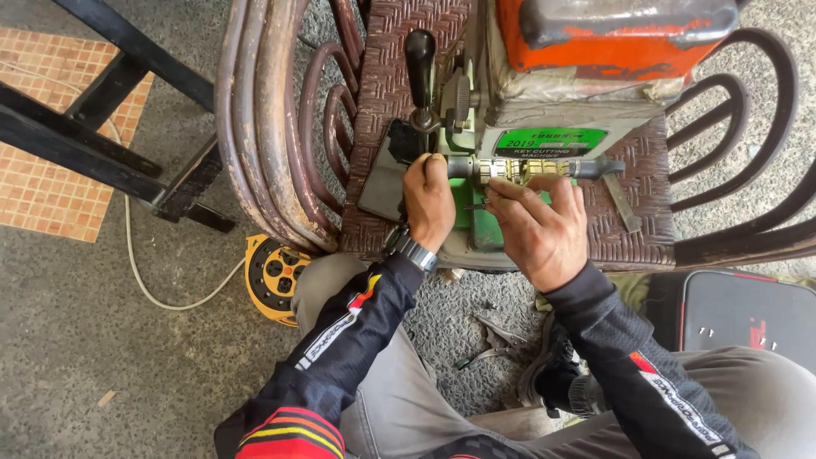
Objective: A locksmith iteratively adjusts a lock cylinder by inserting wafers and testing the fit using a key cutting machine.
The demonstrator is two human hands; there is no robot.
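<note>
A key cutting machine (544, 110) with an orange top and a green label stands on a woven rattan chair (399, 59). My left hand (427, 202) wraps around the left end of the machine's horizontal carriage bar (544, 168), just below a black lever handle (420, 64). My right hand (540, 225) rests under the middle of the bar, its fingers pinched at the brass-coloured vise part; what they hold is too small to tell. A steel watch sits on my left wrist.
A yellow extension cord reel (272, 276) with a white cable lies on the concrete floor, left of my knee. A black frame (102, 119) stands at the upper left over orange tiles. A black case (748, 319) lies at the right. A flat metal blade (623, 204) rests on the chair seat.
</note>
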